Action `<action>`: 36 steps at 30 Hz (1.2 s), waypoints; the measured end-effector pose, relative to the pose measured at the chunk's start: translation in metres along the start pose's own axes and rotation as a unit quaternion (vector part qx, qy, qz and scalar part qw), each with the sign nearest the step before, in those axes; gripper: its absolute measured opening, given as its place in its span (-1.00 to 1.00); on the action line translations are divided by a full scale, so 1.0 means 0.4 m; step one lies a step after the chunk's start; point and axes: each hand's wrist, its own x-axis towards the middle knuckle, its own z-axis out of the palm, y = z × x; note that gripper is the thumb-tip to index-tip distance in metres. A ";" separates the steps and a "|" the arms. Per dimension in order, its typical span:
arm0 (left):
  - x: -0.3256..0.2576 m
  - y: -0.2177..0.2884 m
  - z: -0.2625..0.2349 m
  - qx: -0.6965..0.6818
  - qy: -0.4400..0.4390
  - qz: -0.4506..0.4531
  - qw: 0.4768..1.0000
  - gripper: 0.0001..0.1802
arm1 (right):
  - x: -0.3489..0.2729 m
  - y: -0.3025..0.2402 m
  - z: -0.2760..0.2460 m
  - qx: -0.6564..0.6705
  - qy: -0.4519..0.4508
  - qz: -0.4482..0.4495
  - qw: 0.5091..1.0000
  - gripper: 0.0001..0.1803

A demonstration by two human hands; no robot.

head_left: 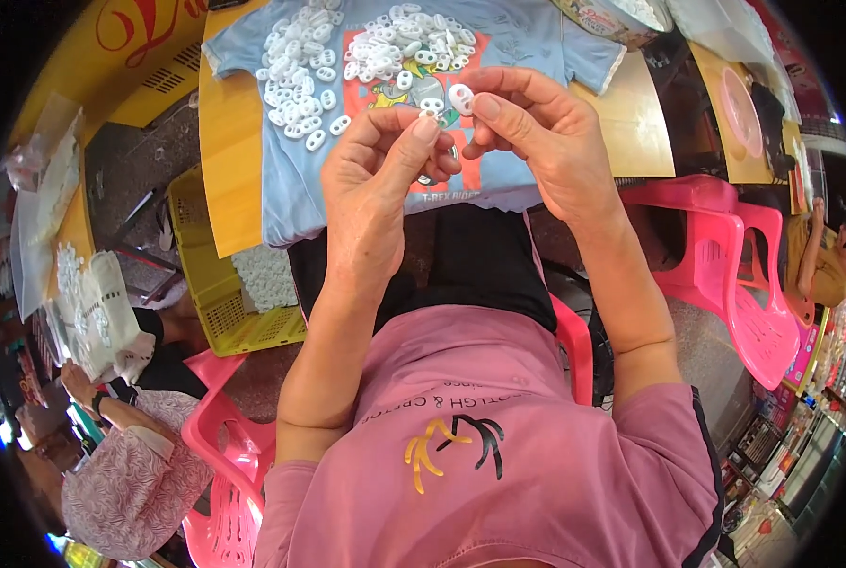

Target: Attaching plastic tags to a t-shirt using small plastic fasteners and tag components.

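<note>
Between the thumb and index finger of my right hand (546,133) is a small white oval plastic piece (461,98) with two holes. Close beside it, my left hand (371,170) is closed in a pinch, with another white two-holed piece (431,105) at the tips of thumb and index finger. The fingertips partly hide that second piece. Both hands are raised over a light blue T-shirt (295,194) spread on the table. Beyond my hands, many similar pieces lie on the shirt in a left pile (295,71) and a middle pile (395,47).
A round container (622,24) of white pieces stands at the far right of the yellow table (641,123). Left and below is a yellow crate (201,275) beside a heap of white pieces (267,279). Pink chairs (716,237) stand on both sides. Another person (139,473) sits at left.
</note>
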 end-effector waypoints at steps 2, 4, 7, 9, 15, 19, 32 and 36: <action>0.001 -0.003 0.002 0.005 0.001 0.002 1.000 -0.78 | -0.004 -0.001 -0.001 -0.006 -0.001 -0.007 1.000 -0.72; 0.002 -0.005 0.003 0.009 0.003 0.003 1.000 -0.78 | -0.007 -0.003 -0.003 0.000 0.001 -0.005 1.000 -0.72; 0.001 0.000 0.009 0.019 0.004 -0.002 1.000 -0.79 | -0.009 -0.003 -0.003 0.008 0.005 -0.007 1.000 -0.73; 0.003 -0.001 0.014 0.024 0.000 -0.003 1.000 -0.79 | -0.010 -0.002 -0.003 0.010 0.010 -0.011 1.000 -0.73; 0.005 -0.003 0.019 0.043 0.004 -0.005 0.999 -0.81 | -0.011 0.004 0.006 -0.036 0.012 -0.055 0.998 -0.74; 0.006 -0.006 0.017 0.045 0.010 -0.004 0.999 -0.82 | -0.015 0.005 0.010 -0.089 0.011 -0.073 0.993 -0.76; 0.000 -0.007 0.021 0.012 0.003 -0.001 1.000 -0.81 | -0.024 0.022 0.030 -0.109 0.020 -0.098 0.989 -0.79; 0.005 -0.020 0.014 0.038 0.019 0.011 0.999 -0.82 | -0.020 0.036 0.038 -0.123 0.041 -0.087 0.988 -0.79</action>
